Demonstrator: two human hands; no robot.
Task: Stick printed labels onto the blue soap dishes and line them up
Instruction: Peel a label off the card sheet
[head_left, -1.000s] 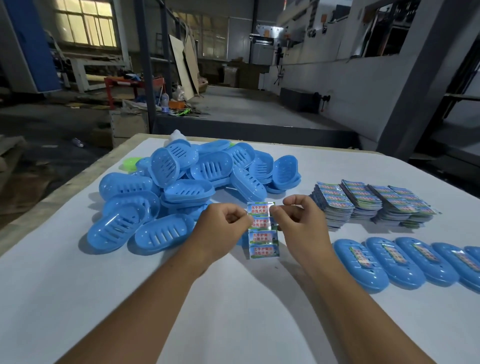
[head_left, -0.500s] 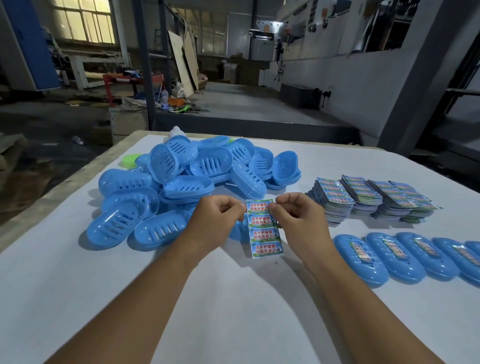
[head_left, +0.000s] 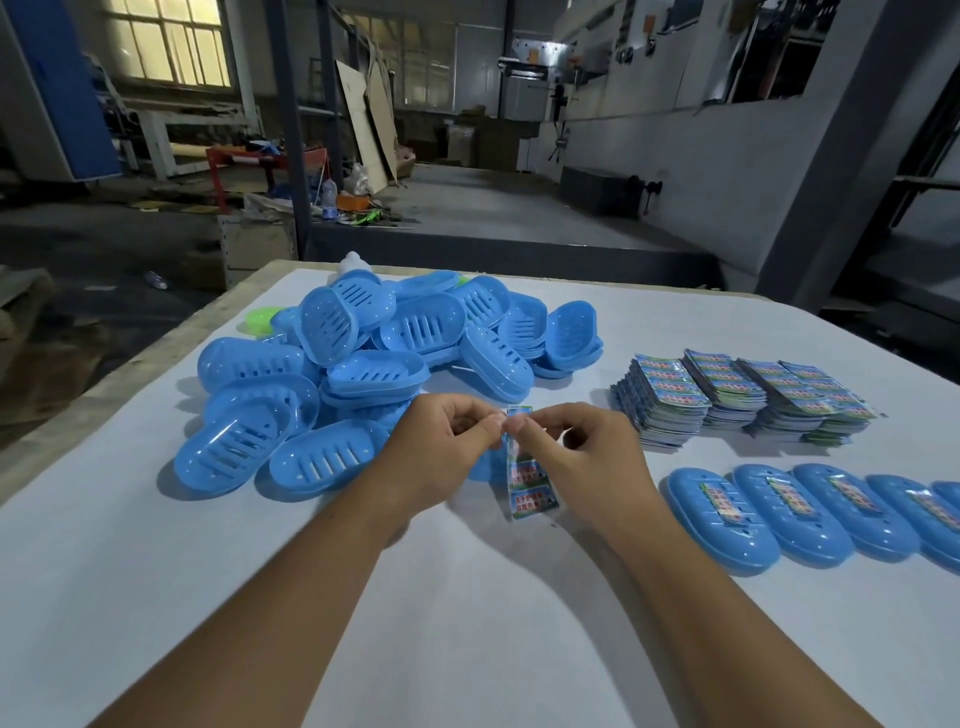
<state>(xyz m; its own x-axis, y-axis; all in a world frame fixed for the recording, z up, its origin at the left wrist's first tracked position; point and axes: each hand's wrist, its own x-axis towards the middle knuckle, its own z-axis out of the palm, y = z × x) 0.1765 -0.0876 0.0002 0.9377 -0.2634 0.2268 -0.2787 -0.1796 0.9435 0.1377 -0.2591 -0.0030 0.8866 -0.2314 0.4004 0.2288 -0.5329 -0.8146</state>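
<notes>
A strip of printed labels (head_left: 531, 488) hangs above the table's middle. My left hand (head_left: 436, 452) and my right hand (head_left: 582, 447) both pinch its top end, fingertips almost touching. A heap of unlabelled blue soap dishes (head_left: 374, 374) lies behind and left of my hands. One blue dish (head_left: 480, 467) shows partly between my hands. On the right, a row of labelled blue dishes (head_left: 779, 514) lies side by side and runs off the frame's right edge.
Several stacks of label strips (head_left: 737, 395) sit at the back right. A green object (head_left: 260, 319) and a white bottle top (head_left: 353, 262) peek out behind the heap. The white table (head_left: 260, 597) drops off at its left and far edges.
My hands have drawn closer together at the top of the label strip, and the strip now hangs narrower and more turned. The dishes and stacks have not moved.
</notes>
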